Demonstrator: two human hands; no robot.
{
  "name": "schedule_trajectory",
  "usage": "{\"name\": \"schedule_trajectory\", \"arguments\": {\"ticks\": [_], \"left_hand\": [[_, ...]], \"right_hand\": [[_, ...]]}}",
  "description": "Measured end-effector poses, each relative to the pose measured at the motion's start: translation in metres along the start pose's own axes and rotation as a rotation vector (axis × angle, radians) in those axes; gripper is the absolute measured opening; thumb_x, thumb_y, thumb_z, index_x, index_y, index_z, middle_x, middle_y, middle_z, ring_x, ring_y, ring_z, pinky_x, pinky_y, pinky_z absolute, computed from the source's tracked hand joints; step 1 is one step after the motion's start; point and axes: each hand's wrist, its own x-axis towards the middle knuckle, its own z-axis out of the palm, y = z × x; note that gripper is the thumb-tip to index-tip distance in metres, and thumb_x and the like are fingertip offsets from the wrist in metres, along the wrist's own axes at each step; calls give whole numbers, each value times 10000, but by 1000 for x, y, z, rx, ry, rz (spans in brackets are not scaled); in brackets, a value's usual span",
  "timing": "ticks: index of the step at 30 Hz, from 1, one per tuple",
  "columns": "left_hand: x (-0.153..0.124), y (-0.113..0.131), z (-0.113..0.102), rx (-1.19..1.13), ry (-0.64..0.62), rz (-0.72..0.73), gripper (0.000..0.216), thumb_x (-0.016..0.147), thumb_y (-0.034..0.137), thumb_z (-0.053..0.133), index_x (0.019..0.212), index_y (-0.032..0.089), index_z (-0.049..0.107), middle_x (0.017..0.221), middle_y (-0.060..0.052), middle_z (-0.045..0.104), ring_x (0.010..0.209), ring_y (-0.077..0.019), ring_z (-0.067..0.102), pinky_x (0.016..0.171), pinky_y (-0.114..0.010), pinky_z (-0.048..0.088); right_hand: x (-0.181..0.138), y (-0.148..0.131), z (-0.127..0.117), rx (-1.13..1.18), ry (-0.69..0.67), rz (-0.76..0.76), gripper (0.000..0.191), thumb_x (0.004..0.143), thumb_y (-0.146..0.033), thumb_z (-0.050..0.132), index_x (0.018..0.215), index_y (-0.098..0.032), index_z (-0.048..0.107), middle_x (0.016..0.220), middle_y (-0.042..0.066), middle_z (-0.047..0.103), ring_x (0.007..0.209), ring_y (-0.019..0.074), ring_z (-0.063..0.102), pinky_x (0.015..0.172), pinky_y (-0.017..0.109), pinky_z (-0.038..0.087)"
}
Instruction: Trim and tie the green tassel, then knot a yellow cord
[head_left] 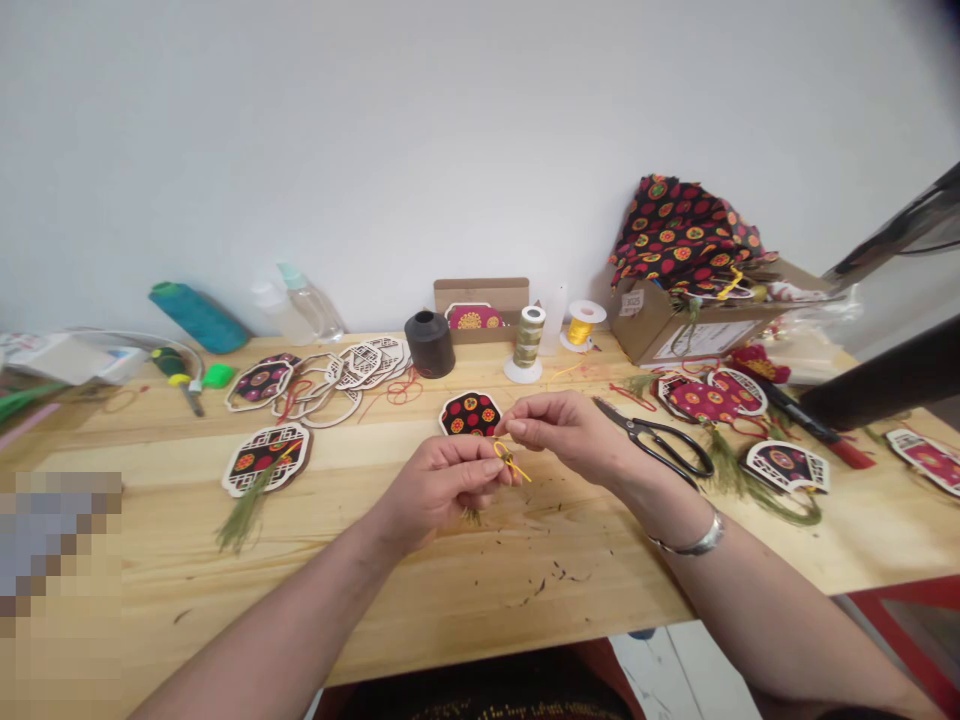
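My left hand (442, 485) is closed in a pinch on a small green tassel (472, 516), whose fringe pokes out below the fingers. A yellow cord (510, 460) loops from that pinch toward my right hand (566, 430), which is also closed, pinching the cord's upper end. Both hands hover just above the wooden table (450, 590), close together. A fabric-covered octagonal piece (469, 414) lies right behind them. Black scissors (660, 445) lie just right of my right hand.
Wooden lattice frames (352, 370) and a finished ornament with tassel (264, 458) lie at left. A black thread cone (430, 343), green spool (528, 340) and yellow spool (581, 325) stand at the back. A cardboard box with patterned fabric (682, 250) and more ornaments (784, 465) sit right.
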Motion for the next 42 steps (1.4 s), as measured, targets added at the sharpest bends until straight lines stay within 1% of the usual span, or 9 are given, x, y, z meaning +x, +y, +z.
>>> {"name": "schedule_trajectory", "arguments": {"ticks": [5, 10, 15, 19, 28, 32, 36, 39, 42], "left_hand": [[2, 6, 3, -142, 60, 13, 129, 649, 231, 731, 658, 103, 716, 675, -86, 661, 484, -40, 343, 445, -189, 209], [2, 7, 4, -222, 75, -15, 102, 622, 186, 743, 623, 99, 690, 619, -71, 646, 460, -29, 350, 444, -179, 200], [2, 5, 2, -227, 59, -39, 128, 631, 201, 734, 625, 97, 661, 562, -33, 572, 461, -34, 344, 443, -179, 187], [2, 5, 1, -191, 20, -49, 159, 630, 233, 724, 631, 92, 650, 508, 15, 460, 452, -32, 281, 441, -187, 165], [0, 2, 1, -92, 33, -16, 169, 665, 266, 707, 651, 110, 642, 533, 19, 450, 477, -51, 279, 458, -212, 188], [-1, 2, 1, -69, 13, 19, 173, 703, 274, 696, 666, 111, 651, 589, -2, 513, 499, -52, 318, 470, -212, 217], [-2, 1, 1, -63, 19, 55, 152, 725, 273, 689, 717, 122, 680, 679, -40, 599, 549, -71, 403, 486, -212, 271], [-3, 2, 0, 24, 13, 108, 140, 770, 269, 649, 763, 138, 698, 758, -54, 630, 596, -89, 437, 510, -224, 312], [-4, 2, 0, 160, 12, 165, 152, 814, 263, 602, 770, 150, 694, 788, -46, 623, 623, -96, 443, 537, -231, 337]], "right_hand": [[-1, 0, 1, -112, 64, -205, 50, 752, -194, 692, 781, -155, 684, 750, 7, 657, 690, 97, 580, 668, 253, 465], [-4, -4, -1, -281, -30, -431, 90, 774, -146, 681, 856, -178, 694, 792, 13, 655, 747, 104, 585, 709, 263, 469], [-7, -8, -7, -361, -158, -492, 142, 801, -148, 655, 926, -194, 705, 833, 22, 625, 789, 104, 576, 732, 263, 477], [-7, -8, -7, -410, -191, -513, 106, 795, -180, 665, 885, -195, 720, 813, 20, 606, 791, 107, 558, 742, 269, 474], [-6, -4, -3, -370, -145, -490, 64, 785, -240, 679, 816, -239, 735, 792, 15, 627, 789, 128, 561, 736, 286, 463], [-6, -4, -1, -367, -116, -436, 78, 803, -268, 662, 775, -213, 710, 794, 16, 624, 783, 127, 570, 735, 289, 467], [-6, -3, 5, -339, -33, -394, 110, 809, -265, 654, 738, -184, 674, 767, 19, 612, 757, 127, 562, 729, 291, 461], [-6, -2, 10, -221, 40, -308, 142, 804, -276, 654, 712, -168, 646, 733, 12, 603, 690, 114, 558, 687, 283, 460], [-5, -1, 15, -40, 50, -153, 176, 791, -296, 661, 705, -148, 621, 645, 0, 606, 596, 99, 550, 618, 267, 449]]}}
